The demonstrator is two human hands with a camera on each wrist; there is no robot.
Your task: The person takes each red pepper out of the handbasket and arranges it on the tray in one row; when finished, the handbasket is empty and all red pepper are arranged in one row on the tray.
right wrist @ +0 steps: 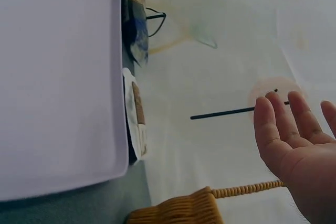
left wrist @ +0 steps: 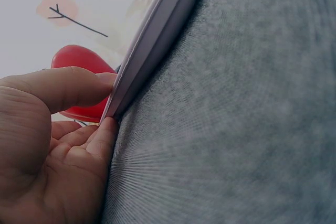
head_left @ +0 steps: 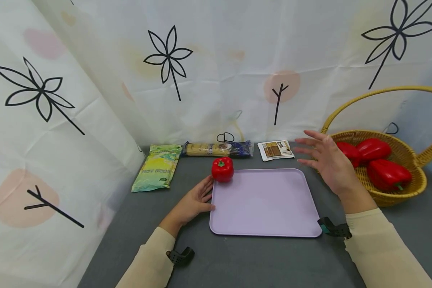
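A lilac tray (head_left: 263, 202) lies on the grey table, and a red bell pepper (head_left: 222, 169) sits on its far left corner. My left hand (head_left: 196, 202) holds the tray's left edge; in the left wrist view the thumb (left wrist: 79, 85) lies on the rim with the fingers (left wrist: 97, 140) beneath it. Raised between the tray and the basket, my right hand (head_left: 327, 162) has its fingers spread and holds nothing. Several red peppers (head_left: 389, 174) lie in the yellow wicker basket (head_left: 385, 199) on the right, partly hidden by that hand.
Along the back of the table lie a green and yellow packet (head_left: 158, 168), a long pack of noodles (head_left: 216, 149) and a small white and brown pouch (head_left: 275, 150). A patterned white curtain (head_left: 216, 80) hangs behind them and on the left. The basket's handle (head_left: 374, 93) arches upward.
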